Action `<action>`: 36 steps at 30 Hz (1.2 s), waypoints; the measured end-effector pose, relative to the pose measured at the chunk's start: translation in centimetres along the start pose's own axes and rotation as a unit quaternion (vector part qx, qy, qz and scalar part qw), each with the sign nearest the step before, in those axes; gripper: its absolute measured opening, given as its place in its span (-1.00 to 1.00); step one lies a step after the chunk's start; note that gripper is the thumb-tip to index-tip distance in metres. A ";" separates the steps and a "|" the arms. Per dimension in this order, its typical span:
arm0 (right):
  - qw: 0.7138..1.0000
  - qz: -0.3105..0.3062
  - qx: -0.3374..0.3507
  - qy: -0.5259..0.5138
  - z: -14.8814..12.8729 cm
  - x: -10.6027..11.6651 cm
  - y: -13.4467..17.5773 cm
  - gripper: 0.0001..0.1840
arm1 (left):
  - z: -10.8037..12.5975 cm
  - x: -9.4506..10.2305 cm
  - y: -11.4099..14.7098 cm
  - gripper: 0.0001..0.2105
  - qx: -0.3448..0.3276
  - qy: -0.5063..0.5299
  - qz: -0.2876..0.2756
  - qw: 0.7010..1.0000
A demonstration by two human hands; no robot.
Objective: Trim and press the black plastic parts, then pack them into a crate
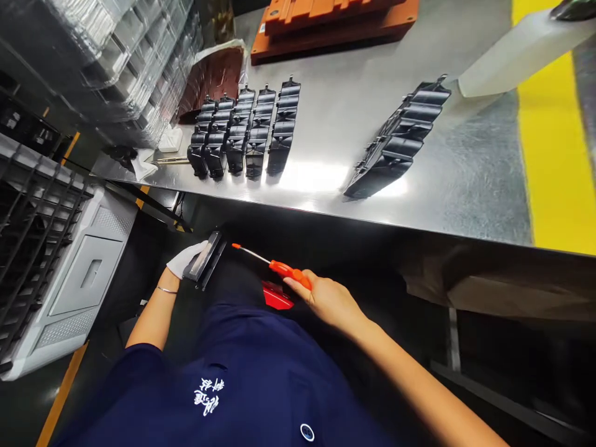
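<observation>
My left hand (pixel 187 259), in a white glove, grips a black molded plastic part (pixel 205 259) below the front edge of the table. To its right, my bare right hand (pixel 328 299) is wrapped round the handle of an orange-red screwdriver-like tool (pixel 289 272). Its thin metal shaft ends in an orange tip, which points left at the black part with a gap between them. On the metal table stands a row of several similar black ribbed parts (pixel 259 133). One more black ribbed part (pixel 404 138) sits apart, farther right.
The metal table (pixel 321 180) runs across the view, with an orange block fixture (pixel 333 28) at the back. A translucent white bottle (pixel 516 56) stands right, by yellow tape (pixel 559 136). Wrapped stacked trays (pixel 125 68) rise at left, above a grey crate (pixel 88 273). A red object (pixel 278 296) lies below the tool.
</observation>
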State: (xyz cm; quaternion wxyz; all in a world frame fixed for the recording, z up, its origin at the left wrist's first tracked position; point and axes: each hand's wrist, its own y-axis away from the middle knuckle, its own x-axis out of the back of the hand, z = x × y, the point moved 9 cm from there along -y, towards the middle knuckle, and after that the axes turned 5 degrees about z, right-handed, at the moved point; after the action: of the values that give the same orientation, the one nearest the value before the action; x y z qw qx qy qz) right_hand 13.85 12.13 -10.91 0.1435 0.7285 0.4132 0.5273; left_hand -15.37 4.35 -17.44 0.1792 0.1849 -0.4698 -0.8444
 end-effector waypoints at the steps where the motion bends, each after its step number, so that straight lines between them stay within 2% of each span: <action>1: 1.000 -0.008 0.009 -0.010 0.0 -0.1 0.1 -0.48 | 0.6 -0.3 -0.2 -0.67 -0.035 -0.025 -0.010 0.999; 3: 0.998 -0.030 0.042 -0.039 -0.3 -0.6 0.4 -0.47 | 2.1 -0.6 -0.4 -0.58 -0.119 -0.100 -0.014 0.988; 5: 0.997 -0.025 0.041 -0.060 0.1 -0.6 0.7 -0.46 | 3.7 -0.2 -0.3 -0.49 -0.209 -0.215 0.042 0.953; 7: 0.996 -0.001 0.031 -0.089 0.7 0.0 0.7 -0.45 | 5.4 0.5 0.1 -0.50 -0.282 -0.348 0.138 0.884; 9: 0.991 0.009 0.045 -0.128 0.9 0.5 0.7 -0.45 | 6.4 -0.1 0.8 -0.65 -0.333 -0.461 0.174 0.804; 11: 0.987 0.011 0.057 -0.149 1.0 1.0 0.6 -0.45 | 6.8 -1.7 1.5 -0.73 -0.381 -0.524 0.132 0.750; 13: 0.988 0.011 0.052 -0.145 1.3 1.3 0.5 -0.45 | 6.8 -3.2 2.4 -0.70 -0.413 -0.539 0.064 0.731; 15: 0.991 0.013 0.038 -0.131 1.8 1.4 0.3 -0.45 | 6.6 -3.9 3.2 -0.71 -0.408 -0.521 0.007 0.750; 17: 0.993 0.015 0.023 -0.117 2.3 1.3 0.2 -0.44 | 6.4 -4.0 3.6 -0.74 -0.376 -0.464 -0.040 0.801; 19: 0.994 0.015 0.016 -0.106 2.6 1.1 0.3 -0.43 | 6.4 -3.4 3.4 -0.65 -0.335 -0.378 -0.052 0.862; 21: 0.995 0.010 0.019 -0.095 2.5 0.6 0.6 -0.41 | 6.5 -2.2 2.4 -0.56 -0.308 -0.299 -0.015 0.903; 23: 0.996 0.006 0.026 -0.082 2.0 0.1 1.0 -0.41 | 6.6 -0.3 1.1 -0.59 -0.293 -0.242 0.074 0.922; 26: 0.998 -0.005 0.037 -0.050 0.5 -0.8 1.5 -0.45 | 6.2 1.8 -0.7 -0.66 -0.256 -0.206 0.206 0.922; 28: 0.998 -0.020 0.050 -0.024 -0.8 -1.6 1.8 -0.48 | 5.9 1.5 -1.3 -0.67 -0.240 -0.227 0.252 0.910; 30: 0.998 -0.033 0.055 0.002 -1.7 -2.3 1.9 -0.48 | 6.0 0.2 -1.3 -0.69 -0.252 -0.255 0.259 0.897; 33: 0.998 -0.034 0.038 0.034 -2.1 -2.8 2.0 -0.48 | 6.4 -2.2 -0.9 -0.69 -0.286 -0.275 0.233 0.888; 36: 0.998 -0.029 0.029 0.048 -1.9 -2.9 2.1 -0.48 | 6.3 -3.3 -0.7 -0.66 -0.297 -0.293 0.228 0.880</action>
State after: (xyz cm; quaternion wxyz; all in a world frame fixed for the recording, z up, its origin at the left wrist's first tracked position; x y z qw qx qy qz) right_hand 12.76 8.21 -10.71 0.1181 0.6941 0.4554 0.5449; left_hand -15.65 10.84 -14.43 0.2670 -0.2450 -0.2569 -0.8959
